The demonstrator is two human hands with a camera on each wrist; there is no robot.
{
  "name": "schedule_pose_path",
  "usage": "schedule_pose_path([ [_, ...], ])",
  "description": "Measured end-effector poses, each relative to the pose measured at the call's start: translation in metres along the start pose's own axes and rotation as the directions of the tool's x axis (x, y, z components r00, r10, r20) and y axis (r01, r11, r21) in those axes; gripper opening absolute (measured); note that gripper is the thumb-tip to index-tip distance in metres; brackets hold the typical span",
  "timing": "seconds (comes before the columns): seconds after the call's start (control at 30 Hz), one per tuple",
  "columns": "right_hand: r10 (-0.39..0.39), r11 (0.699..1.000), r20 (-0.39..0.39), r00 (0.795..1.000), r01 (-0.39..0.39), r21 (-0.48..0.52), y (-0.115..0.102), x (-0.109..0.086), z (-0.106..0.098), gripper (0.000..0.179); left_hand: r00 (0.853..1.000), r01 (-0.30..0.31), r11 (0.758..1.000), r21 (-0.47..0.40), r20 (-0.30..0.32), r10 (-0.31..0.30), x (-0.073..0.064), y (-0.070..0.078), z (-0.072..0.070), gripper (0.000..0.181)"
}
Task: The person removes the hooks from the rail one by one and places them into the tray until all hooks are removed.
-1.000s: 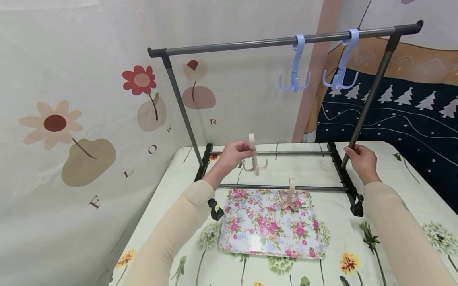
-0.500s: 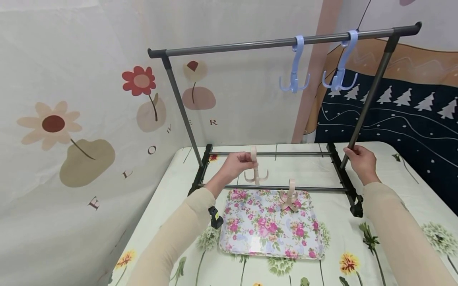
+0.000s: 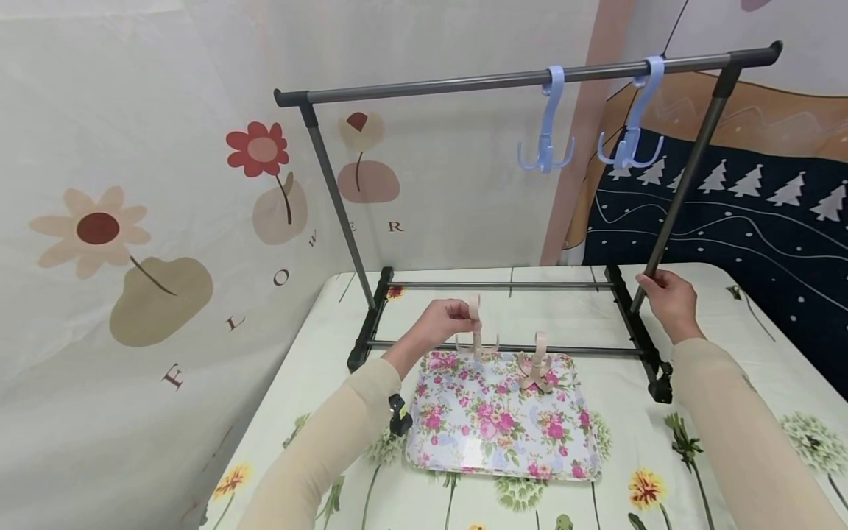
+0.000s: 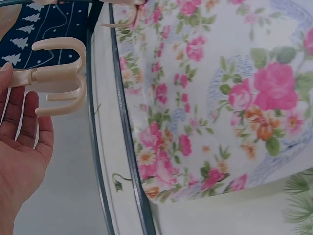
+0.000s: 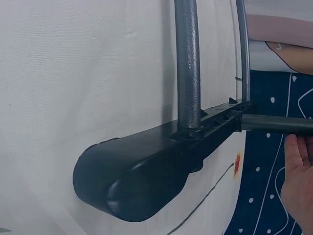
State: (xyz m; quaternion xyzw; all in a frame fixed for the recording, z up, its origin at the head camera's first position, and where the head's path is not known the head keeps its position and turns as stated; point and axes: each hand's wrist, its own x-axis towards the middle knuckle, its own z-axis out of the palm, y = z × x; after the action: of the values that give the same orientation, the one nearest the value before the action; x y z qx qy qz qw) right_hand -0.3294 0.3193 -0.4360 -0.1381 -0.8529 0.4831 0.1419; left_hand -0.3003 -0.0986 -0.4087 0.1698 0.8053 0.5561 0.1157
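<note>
My left hand (image 3: 450, 321) pinches a beige multi-prong hook (image 3: 475, 340) by its stem, above the back edge of the floral tray (image 3: 497, 434). The left wrist view shows its curved prongs (image 4: 66, 90) pointing away from the fingers. A second beige hook (image 3: 536, 372) sits on the tray's back right part. With my right hand (image 3: 670, 300) I grip the lower part of the rack's right upright (image 3: 682, 184). In the right wrist view the fingers (image 5: 296, 154) show only at the right edge, against the dark tube.
Two blue hooks (image 3: 547, 132) hang from the right half of the rack's top bar (image 3: 424, 86). The rack's black feet and two lower bars (image 3: 596, 350) stand on the flower-print cloth behind the tray. A printed curtain (image 3: 165, 88) rises at the left and back.
My left hand has come down and slightly nearer with the beige hook, from above the rack's base to the tray's back edge. The right hand stays on the upright.
</note>
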Motion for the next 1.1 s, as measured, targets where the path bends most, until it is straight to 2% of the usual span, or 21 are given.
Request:
schedule_pose_path([
  [0.33, 0.007, 1.0, 0.007, 1.0, -0.007, 0.007, 0.0, 0.001, 0.001, 0.056, 0.999, 0.016, 1.0, 0.014, 0.036, -0.016, -0.002, -0.014, 0.006, 0.01],
  [0.47, 0.008, 1.0, 0.002, 1.0, -0.008, 0.007, -0.001, 0.0, 0.001, 0.055, 0.999, 0.006, 0.998, 0.056, 0.038, -0.008, -0.002, -0.02, 0.006, 0.005],
  [0.7, 0.007, 1.0, 0.008, 1.0, -0.007, 0.01, 0.0, 0.0, 0.0, 0.057, 0.997, 0.062, 0.997, 0.05, 0.04, -0.064, -0.002, -0.031, 0.01, 0.01],
  [0.9, 0.01, 1.0, 0.01, 1.0, -0.01, 0.015, 0.0, 0.0, 0.001, 0.056, 0.998, 0.049, 0.997, 0.058, 0.039, -0.051, -0.003, -0.035, 0.013, 0.01],
  [1.1, 0.006, 1.0, -0.001, 1.0, -0.006, -0.003, 0.002, 0.002, 0.001, 0.054, 0.997, 0.06, 0.994, 0.092, 0.037, -0.064, -0.005, -0.037, 0.013, 0.008],
])
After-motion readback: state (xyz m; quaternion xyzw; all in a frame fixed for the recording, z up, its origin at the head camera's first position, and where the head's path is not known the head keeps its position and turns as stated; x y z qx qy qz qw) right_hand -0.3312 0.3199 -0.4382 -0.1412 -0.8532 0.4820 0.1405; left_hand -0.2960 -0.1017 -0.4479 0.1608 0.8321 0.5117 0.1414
